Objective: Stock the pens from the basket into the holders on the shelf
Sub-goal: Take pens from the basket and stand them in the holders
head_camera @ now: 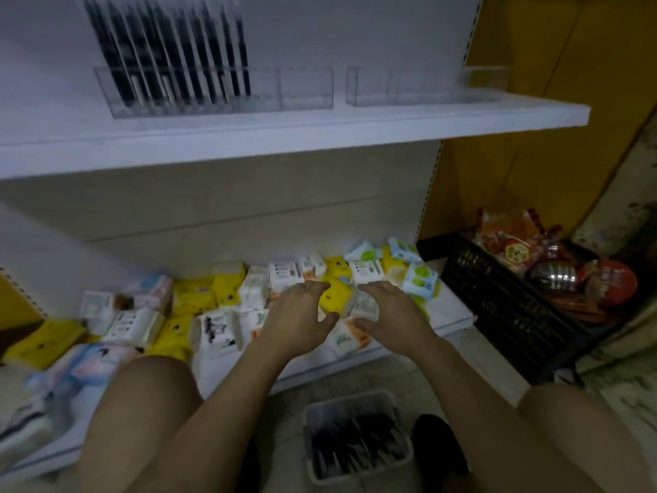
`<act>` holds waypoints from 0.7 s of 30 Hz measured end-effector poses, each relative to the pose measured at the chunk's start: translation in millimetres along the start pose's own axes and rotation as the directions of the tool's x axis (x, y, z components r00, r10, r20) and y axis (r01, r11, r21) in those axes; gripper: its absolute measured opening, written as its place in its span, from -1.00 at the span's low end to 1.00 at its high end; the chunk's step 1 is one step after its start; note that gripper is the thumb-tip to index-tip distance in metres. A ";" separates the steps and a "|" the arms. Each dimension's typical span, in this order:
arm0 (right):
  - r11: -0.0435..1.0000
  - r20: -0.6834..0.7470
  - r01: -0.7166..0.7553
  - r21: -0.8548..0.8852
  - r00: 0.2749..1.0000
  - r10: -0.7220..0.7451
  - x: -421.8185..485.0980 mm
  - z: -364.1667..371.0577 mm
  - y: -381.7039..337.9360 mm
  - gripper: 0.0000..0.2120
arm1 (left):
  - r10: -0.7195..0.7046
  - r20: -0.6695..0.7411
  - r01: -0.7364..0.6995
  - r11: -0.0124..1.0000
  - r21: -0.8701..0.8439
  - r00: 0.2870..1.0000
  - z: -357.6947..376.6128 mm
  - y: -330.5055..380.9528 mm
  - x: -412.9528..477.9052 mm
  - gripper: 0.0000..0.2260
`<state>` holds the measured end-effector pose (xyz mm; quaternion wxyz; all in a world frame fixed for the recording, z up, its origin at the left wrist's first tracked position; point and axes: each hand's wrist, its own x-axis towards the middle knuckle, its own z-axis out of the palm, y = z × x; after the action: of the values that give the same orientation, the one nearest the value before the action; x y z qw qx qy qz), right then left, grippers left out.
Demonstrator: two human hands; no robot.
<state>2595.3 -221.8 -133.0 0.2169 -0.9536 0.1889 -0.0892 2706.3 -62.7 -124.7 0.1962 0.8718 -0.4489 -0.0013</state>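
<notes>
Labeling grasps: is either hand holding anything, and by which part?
Right hand appears to grip a white packet by the end nearest it, thumb under, fingers over. Left hand holds nothing.

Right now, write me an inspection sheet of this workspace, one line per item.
Surface: white upper shelf; lower shelf mostly covered.
Job's things: grey basket of loose pens on the floor between the legs; left holder part-filled with stocked pens standing in dividers; right holder shows no pens.
Clutter: yellow, white and blue small packets heaped on the lower shelf; black crate of packaged goods at right.
Grippers: left hand open, fingers spread above the packets; right hand at a white packet, grip unclear.
Cables: nothing seen.
Surroundings: yellow wall; tiled floor.
</notes>
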 end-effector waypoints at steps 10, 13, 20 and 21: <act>0.985 0.297 -0.170 0.015 0.942 0.158 -36.7 107.3 70.7 -0.52 | -0.098 0.363 0.098 0.995 0.019 0.927 105.9 -33.5 -33.9 -0.46; 0.960 0.382 -0.272 0.064 0.896 0.229 -43.3 125.3 86.5 -0.66 | -0.119 0.424 0.122 0.992 0.018 0.898 130.0 -37.9 -37.8 -0.54; 0.883 0.648 -0.468 -0.022 0.666 0.370 -71.3 173.9 125.6 -0.44 | -0.212 0.581 0.249 0.968 0.016 0.786 181.6 -36.9 -36.7 -0.65; 0.876 0.670 -0.481 -0.041 0.637 0.381 -73.1 179.6 128.8 -0.43 | -0.217 0.603 0.271 0.963 0.001 0.768 189.6 -37.3 -36.1 -0.66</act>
<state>2532.4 -231.9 -356.9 0.3509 -0.8311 0.3155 0.2943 2680.1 -79.6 -318.8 0.0802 0.8683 -0.3701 -0.3204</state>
